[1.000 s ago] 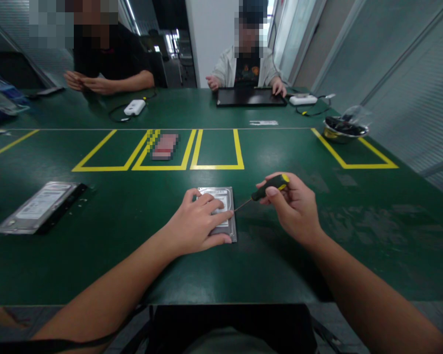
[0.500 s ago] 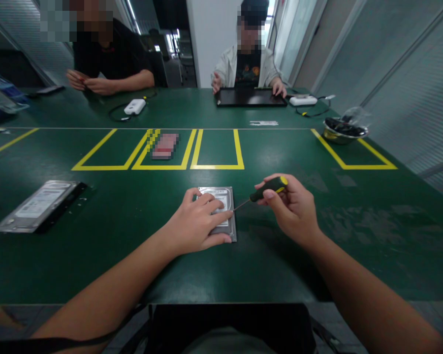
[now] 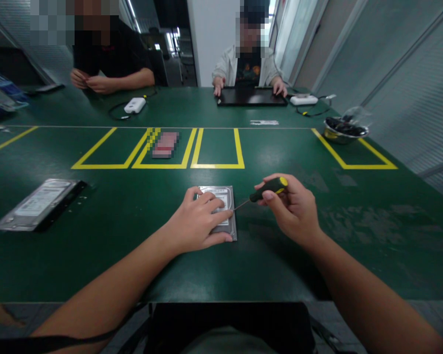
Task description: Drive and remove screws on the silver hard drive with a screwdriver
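A small silver hard drive (image 3: pixel 227 194) with a white label lies flat on the green table. My left hand (image 3: pixel 201 221) holds it down from the left, fingers over its top and thumb by its near right corner; much of the label is covered. In my right hand (image 3: pixel 293 209) is a screwdriver (image 3: pixel 268 190) with a dark green and yellow handle, held at a slant. Its thin shaft points left and down to the drive's right edge, by my left index finger. The exact contact of the tip is too small to tell.
A larger hard drive (image 3: pixel 40 204) lies at left, small bits beside it. Yellow tape outlines (image 3: pixel 217 166) cross the table, one around a pixelated reddish item (image 3: pixel 165 145). A metal bowl (image 3: pixel 345 132) of dark items stands right. Opposite, two people sit, one holding a black panel (image 3: pixel 251 97).
My hands, the small drive and the screwdriver stay almost still. Across the table, one person's hand has come down onto the left end of the black panel.
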### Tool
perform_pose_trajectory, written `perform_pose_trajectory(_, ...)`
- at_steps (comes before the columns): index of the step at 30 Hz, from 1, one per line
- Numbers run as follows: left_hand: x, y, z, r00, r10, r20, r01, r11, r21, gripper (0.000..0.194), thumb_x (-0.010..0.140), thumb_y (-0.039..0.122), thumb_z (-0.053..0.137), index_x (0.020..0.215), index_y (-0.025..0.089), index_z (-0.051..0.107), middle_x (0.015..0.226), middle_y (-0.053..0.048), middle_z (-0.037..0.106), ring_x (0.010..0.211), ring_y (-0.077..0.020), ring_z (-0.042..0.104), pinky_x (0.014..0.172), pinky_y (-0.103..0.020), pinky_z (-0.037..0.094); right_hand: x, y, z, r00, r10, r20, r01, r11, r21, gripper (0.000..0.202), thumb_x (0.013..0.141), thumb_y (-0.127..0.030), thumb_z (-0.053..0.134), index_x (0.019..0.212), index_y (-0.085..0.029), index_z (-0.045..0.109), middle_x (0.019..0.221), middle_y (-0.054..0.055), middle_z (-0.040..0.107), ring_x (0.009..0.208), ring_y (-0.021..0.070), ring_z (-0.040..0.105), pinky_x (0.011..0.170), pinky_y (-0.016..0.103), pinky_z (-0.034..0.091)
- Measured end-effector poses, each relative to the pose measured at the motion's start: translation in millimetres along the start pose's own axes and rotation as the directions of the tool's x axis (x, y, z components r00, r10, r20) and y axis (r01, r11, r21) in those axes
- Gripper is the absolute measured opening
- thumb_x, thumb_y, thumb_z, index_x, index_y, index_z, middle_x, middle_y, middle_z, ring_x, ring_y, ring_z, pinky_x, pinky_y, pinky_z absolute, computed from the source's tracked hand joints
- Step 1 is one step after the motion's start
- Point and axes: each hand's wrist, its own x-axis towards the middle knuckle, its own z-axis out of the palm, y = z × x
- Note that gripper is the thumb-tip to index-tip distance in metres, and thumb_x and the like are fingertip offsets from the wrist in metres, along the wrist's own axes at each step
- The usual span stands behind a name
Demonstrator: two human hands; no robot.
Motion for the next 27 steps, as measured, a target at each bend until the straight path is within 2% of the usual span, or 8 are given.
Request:
perform_pose_trajectory(9, 0, 0, 0.6, 1.000, 0.010, -0.026, -0.010, 1.000, 0.005, 0.050, 0.091, 0.063, 0.051, 0.120, 0.025, 0.065, 0.112, -0.011, 0.068, 0.105, -0.0314, 0.055, 0.090, -0.051, 0.029, 6, -9, -3, 0.986, -0.142, 0.093, 0.158, 0.967, -0.200, 0.035, 0.090, -0.030, 0.064, 0.123, -0.021, 0.055, 0.101, 0.003, 0.075, 0.082, 0.0141, 0.072, 0.072, 0.026, 0.056)
perform_pose_trajectory(15, -1, 0, 0.3, 1.000, 0.006, -0.011, -0.006, 1.000, 0.015, 0.051, 0.092, 0.064, 0.048, 0.120, 0.025, 0.065, 0.113, -0.011, 0.067, 0.106, -0.0320, 0.054, 0.090, -0.051, 0.029, 17, -18, -4, 0.950, -0.199, 0.241, 0.266, 0.920, -0.288, 0.042, 0.094, -0.033, 0.057, 0.132, -0.017, 0.049, 0.107, 0.008, 0.074, 0.091, 0.0184, 0.071, 0.082, 0.031, 0.055)
perform_pose_trajectory(20, -1, 0, 1.0, 1.000, 0.012, -0.024, -0.011, 1.000, 0.010, 0.051, 0.091, 0.064, 0.049, 0.119, 0.025, 0.066, 0.112, -0.011, 0.066, 0.105, -0.0315, 0.053, 0.089, -0.051, 0.029, 26, -28, -3, 0.923, -0.191, 0.335, 0.301, 0.900, -0.316, 0.050, 0.095, -0.035, 0.054, 0.141, -0.017, 0.044, 0.107, 0.009, 0.074, 0.086, 0.0187, 0.070, 0.080, 0.032, 0.054)
perform_pose_trajectory(27, -2, -1, 1.9, 0.999, 0.013, -0.036, -0.013, 1.000, 0.010, 0.051, 0.091, 0.064, 0.050, 0.121, 0.025, 0.065, 0.113, -0.011, 0.066, 0.106, -0.0319, 0.052, 0.091, -0.051, 0.029, 38, -41, 0, 0.871, -0.234, 0.433, 0.383, 0.874, -0.299, 0.045, 0.093, -0.029, 0.055, 0.136, -0.021, 0.046, 0.111, 0.006, 0.072, 0.081, 0.0158, 0.068, 0.075, 0.027, 0.052)
